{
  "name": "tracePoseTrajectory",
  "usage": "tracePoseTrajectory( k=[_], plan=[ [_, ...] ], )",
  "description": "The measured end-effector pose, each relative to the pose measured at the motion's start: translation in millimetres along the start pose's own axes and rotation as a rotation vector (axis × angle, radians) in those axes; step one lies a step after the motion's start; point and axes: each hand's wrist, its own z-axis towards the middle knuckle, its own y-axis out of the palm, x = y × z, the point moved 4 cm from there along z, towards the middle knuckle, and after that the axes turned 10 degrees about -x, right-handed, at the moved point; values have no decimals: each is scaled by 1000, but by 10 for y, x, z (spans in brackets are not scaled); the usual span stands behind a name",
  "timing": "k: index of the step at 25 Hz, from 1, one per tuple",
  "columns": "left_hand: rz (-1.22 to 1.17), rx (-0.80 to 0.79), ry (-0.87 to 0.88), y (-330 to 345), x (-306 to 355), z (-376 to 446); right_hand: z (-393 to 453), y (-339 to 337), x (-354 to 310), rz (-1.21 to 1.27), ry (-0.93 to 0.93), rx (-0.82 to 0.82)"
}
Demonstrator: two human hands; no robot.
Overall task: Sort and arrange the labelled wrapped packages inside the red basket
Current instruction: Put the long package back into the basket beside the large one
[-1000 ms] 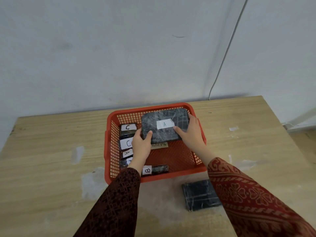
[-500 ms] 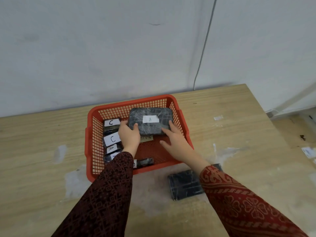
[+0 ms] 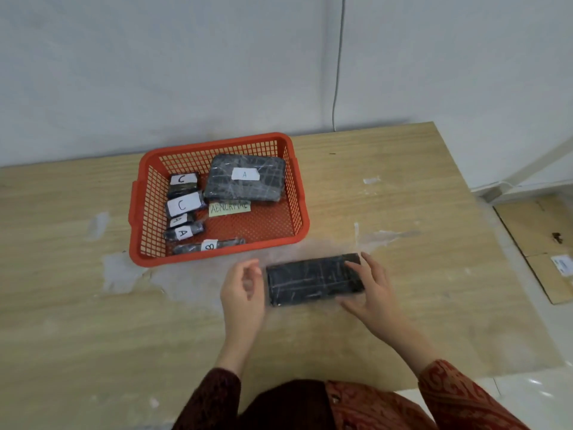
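Head view: a dark wrapped package [image 3: 313, 280] lies flat on the wooden worktop [image 3: 403, 187], just in front of the red basket [image 3: 297, 187] and outside it, with no label showing on its top face. The right hand [image 3: 370, 291] touches its right end, fingers on the top and the thumb at the near edge, so its grip is spread around that end rather than closed. The left hand [image 3: 243, 291] is just beside the left end, fingers loosely curled and open, with a small gap to the package.

Inside the basket, a large wrapped package marked A [image 3: 245, 178] sits in the far right corner, partly over a green slip reading ABNORMAL [image 3: 229, 208]. Along the left wall stand smaller packages: two marked C [image 3: 183, 193], then two marked A [image 3: 183, 229]. A thin package marked B [image 3: 209, 245] lies along the near wall. A cable [image 3: 338, 72] runs down the wall behind the worktop.
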Motion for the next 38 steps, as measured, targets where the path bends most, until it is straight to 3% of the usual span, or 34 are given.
tracePoseTrajectory(
  k=[3,7,11,14,18,22,26,30,32,38],
  plan=[
    [22,-134,-235,300,-249,-298,-37,134,155,-7,-35,-148],
    [-33,-175,-321,405,-196,-380,-10,-35,157,-2,-123,-63],
    [-67,-77,-273,155,52,-319,-47,-401,70,38,-197,-34],
    [-233,-35,-173,-116,317,-194,-2,-776,-104,139,-260,5],
    [-403,-165,-67,-250,649,8,272,-1006,-390,410,-255,-90],
    [-446,-147,-94,-277,618,126,464,-998,-600,641,-212,-133],
    [-511,-83,-173,-391,358,234,551,-837,-717,732,-95,-32],
    [-457,105,-255,-714,108,541,730,-495,-1036,582,-35,-18],
    [-326,98,-273,-902,4,817,908,-306,-1248,498,-9,-41],
    [119,-294,-367,-1014,-312,1530,1544,-111,-1541,-9,230,-141]
  ],
)
